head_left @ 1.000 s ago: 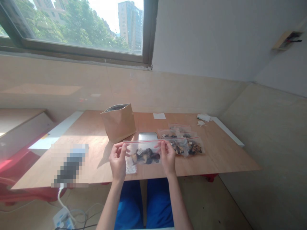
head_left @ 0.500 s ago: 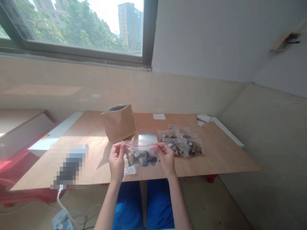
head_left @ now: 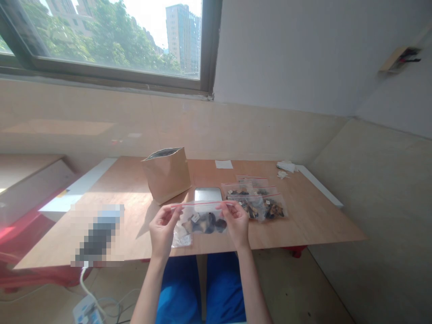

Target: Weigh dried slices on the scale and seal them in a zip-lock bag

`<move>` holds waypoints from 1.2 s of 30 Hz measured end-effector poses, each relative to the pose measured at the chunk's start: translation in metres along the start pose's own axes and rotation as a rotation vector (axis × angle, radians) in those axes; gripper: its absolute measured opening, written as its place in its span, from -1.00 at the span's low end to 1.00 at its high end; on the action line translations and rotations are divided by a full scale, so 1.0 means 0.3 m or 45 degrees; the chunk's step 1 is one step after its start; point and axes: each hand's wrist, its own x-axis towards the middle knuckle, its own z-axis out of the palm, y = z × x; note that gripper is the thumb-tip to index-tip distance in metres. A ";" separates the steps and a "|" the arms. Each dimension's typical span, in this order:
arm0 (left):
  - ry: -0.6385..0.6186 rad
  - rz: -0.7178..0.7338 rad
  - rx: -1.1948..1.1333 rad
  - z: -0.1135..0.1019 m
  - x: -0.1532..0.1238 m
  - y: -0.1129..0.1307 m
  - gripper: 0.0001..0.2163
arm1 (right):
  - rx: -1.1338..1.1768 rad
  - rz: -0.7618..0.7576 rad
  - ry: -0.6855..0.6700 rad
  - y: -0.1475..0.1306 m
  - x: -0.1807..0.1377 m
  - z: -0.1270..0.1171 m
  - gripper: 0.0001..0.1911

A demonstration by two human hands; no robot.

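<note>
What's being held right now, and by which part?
A clear plastic zip bag with red seal, held at its top corners by left hand and right hand.

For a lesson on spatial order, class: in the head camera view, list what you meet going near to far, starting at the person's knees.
blue-trousered right knee → clear zip bag pinched by the left hand and right hand → flat silver device → white paper slip → beige wall panelling → window

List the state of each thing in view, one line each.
Clear red-striped zip bag: held up, dark pieces inside, seal unclear.
Left hand: pinching its top edge.
Right hand: pinching its top edge opposite.
Brown kraft paper bag: upright, mouth open.
Small clear zip bags: lying overlapped, dark pieces inside.
</note>
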 end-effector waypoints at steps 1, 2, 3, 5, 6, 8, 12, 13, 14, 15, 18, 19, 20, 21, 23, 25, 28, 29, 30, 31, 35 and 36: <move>0.002 -0.003 0.004 -0.001 -0.001 0.002 -0.72 | -0.006 -0.005 0.010 -0.002 0.000 -0.001 -0.76; 0.004 -0.007 0.005 -0.001 -0.002 0.003 -0.72 | -0.011 -0.007 0.018 -0.004 0.001 -0.002 -0.77; 0.004 -0.014 0.002 -0.001 -0.003 0.004 -0.72 | -0.014 -0.005 0.025 -0.007 0.001 -0.002 -0.77; 0.001 -0.033 -0.017 0.000 -0.003 0.005 -0.72 | -0.011 0.000 0.034 -0.014 0.001 -0.003 -0.78; -0.005 -0.043 -0.027 0.000 -0.003 0.007 -0.72 | -0.005 0.002 0.036 -0.016 0.000 -0.002 -0.78; -0.024 -0.053 -0.046 0.004 -0.003 0.010 -0.72 | 0.018 0.000 0.035 -0.020 -0.002 0.003 -0.78; -0.035 -0.073 -0.143 0.020 -0.015 0.015 -0.73 | 0.046 -0.019 0.000 -0.019 -0.010 0.023 -0.78; -0.040 -0.086 -0.179 0.025 -0.019 0.015 -0.73 | 0.044 -0.019 -0.016 -0.018 -0.011 0.028 -0.78; -0.047 -0.097 -0.211 0.030 -0.023 0.015 -0.73 | 0.043 -0.014 -0.030 -0.017 -0.012 0.032 -0.78; -0.053 -0.105 -0.233 0.033 -0.027 0.014 -0.73 | 0.047 -0.004 -0.044 -0.016 -0.013 0.035 -0.77; -0.077 -0.109 -0.223 0.037 -0.033 0.013 -0.72 | 0.066 0.020 -0.065 -0.014 -0.011 0.036 -0.78; -0.096 -0.111 -0.199 0.037 -0.033 0.014 -0.72 | 0.063 0.026 -0.067 -0.015 -0.010 0.035 -0.77; -0.117 -0.112 -0.173 0.036 -0.032 0.015 -0.71 | 0.054 0.031 -0.064 -0.015 -0.009 0.033 -0.77; -0.137 -0.116 -0.151 0.034 -0.032 0.017 -0.70 | 0.041 0.035 -0.060 -0.017 -0.007 0.031 -0.77; -0.160 -0.129 -0.126 0.032 -0.029 0.021 -0.69 | 0.016 0.033 -0.046 -0.020 -0.005 0.027 -0.76; -0.157 -0.141 -0.117 0.029 -0.027 0.023 -0.69 | -0.013 0.007 -0.039 -0.024 -0.004 0.022 -0.77; -0.149 -0.142 -0.114 0.025 -0.025 0.024 -0.70 | -0.076 -0.044 -0.033 -0.029 -0.005 0.016 -0.80; -0.144 -0.140 -0.114 0.024 -0.024 0.024 -0.70 | -0.099 -0.058 -0.031 -0.030 -0.006 0.014 -0.80; -0.138 -0.139 -0.114 0.023 -0.024 0.024 -0.70 | -0.121 -0.072 -0.026 -0.031 -0.007 0.012 -0.81; -0.131 -0.137 -0.115 0.023 -0.024 0.024 -0.71 | -0.142 -0.086 -0.021 -0.032 -0.008 0.010 -0.81; -0.116 -0.134 -0.113 0.026 -0.027 0.026 -0.70 | -0.181 -0.125 -0.001 -0.041 -0.011 0.009 -0.81; -0.117 -0.134 -0.112 0.028 -0.027 0.027 -0.69 | -0.176 -0.128 0.002 -0.044 -0.012 0.011 -0.80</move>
